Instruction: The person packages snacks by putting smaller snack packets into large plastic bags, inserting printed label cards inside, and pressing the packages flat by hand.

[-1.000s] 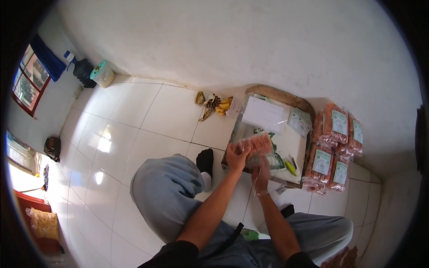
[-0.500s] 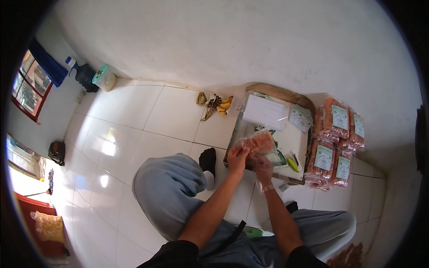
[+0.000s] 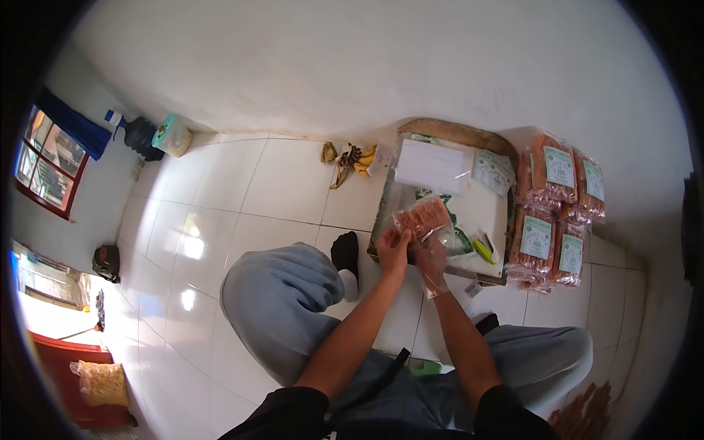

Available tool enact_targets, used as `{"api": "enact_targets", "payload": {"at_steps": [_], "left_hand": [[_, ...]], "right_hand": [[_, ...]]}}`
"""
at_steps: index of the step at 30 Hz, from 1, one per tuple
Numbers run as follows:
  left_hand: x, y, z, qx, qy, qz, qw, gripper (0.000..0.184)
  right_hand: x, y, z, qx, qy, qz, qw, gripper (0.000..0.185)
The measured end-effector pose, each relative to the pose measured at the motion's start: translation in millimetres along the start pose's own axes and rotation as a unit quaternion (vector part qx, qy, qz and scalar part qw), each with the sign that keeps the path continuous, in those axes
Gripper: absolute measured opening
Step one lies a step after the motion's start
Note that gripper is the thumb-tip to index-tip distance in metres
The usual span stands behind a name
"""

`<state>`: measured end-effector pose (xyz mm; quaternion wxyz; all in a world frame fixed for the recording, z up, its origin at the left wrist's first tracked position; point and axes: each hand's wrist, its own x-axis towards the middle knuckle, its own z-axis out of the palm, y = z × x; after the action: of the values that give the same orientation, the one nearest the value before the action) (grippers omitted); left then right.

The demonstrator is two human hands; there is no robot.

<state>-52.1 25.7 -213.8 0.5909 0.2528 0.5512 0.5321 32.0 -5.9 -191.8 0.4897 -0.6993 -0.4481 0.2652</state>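
A clear plastic packet of orange-brown snack pieces point(image 3: 422, 217) is held up over the near edge of the tray. My left hand point(image 3: 394, 251) pinches its lower left corner between thumb and fingers. Against its lower edge, my right hand point(image 3: 430, 258) has its fingers curled round the plastic; clear film covers this hand and wrist like a thin glove. Beneath lies a shallow tray point(image 3: 490, 138) with a worn brown rim. Inside are a stack of white sheets point(image 3: 430, 167), printed green-and-white labels point(image 3: 493, 173) and a yellow-green cutter point(image 3: 484, 249).
Labelled snack packs point(image 3: 534, 238) are stacked against the wall right of the tray. Bananas point(image 3: 364, 160) lie on the tiles to its left. My bent legs point(image 3: 282, 304) flank my arms. A lidded tub point(image 3: 173, 136) and a water jug point(image 3: 141, 138) stand far left.
My view has shifted slightly. The packet has tilted more upright, and my right hand has come closer under it. My left hand keeps its pinch on the corner.
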Motion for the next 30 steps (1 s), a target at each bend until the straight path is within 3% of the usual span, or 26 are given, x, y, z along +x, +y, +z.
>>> {"api": "enact_targets", "payload": {"at_steps": [6,8,12,18,20,21,22,23,24,25,26,27,28,30], "left_hand": [[1,3,-2,0.049,0.028,0.002,0.998,0.061],[11,-3,-6,0.029,0.0,-0.017,0.999,0.059],[15,7,-8,0.046,-0.032,-0.038,0.998,0.054],[11,14,-3,0.089,-0.041,-0.035,0.995,0.069],[13,7,-2,0.094,-0.054,-0.023,0.994,0.074],[11,5,0,0.156,-0.021,0.08,0.984,0.073],[9,3,2,0.214,0.014,0.182,0.96,0.072],[11,5,1,0.216,0.012,0.181,0.959,0.072],[11,17,4,0.315,-0.041,0.315,0.894,0.067],[11,28,9,0.403,-0.094,0.439,0.798,0.062],[9,38,17,0.403,-0.095,0.439,0.798,0.062],[7,47,24,0.478,-0.166,0.46,0.73,0.059],[8,48,28,0.544,-0.235,0.475,0.65,0.056],[16,39,29,0.562,-0.265,0.466,0.63,0.057]], "right_hand": [[-9,16,12,0.128,0.007,0.009,0.992,0.029],[-12,19,8,0.152,-0.04,0.046,0.987,0.03],[-18,33,17,0.18,0.046,0.037,0.982,0.031],[-17,44,13,0.122,0.2,0.021,0.972,0.031],[-15,45,4,-0.053,0.265,-0.099,0.958,0.032],[-14,53,5,-0.054,0.268,-0.096,0.957,0.032],[-12,61,7,-0.029,0.262,-0.107,0.959,0.034],[-12,68,10,-0.016,0.259,-0.112,0.959,0.036],[-13,72,11,-0.004,0.257,-0.118,0.959,0.037],[-15,67,12,0.145,0.2,-0.042,0.968,0.039],[-16,62,12,0.219,0.167,-0.005,0.961,0.04],[-18,55,11,0.289,0.139,0.036,0.946,0.042],[-19,43,6,0.276,0.112,0.047,0.954,0.042],[-18,22,-8,0.262,0.089,0.058,0.959,0.042]]}}
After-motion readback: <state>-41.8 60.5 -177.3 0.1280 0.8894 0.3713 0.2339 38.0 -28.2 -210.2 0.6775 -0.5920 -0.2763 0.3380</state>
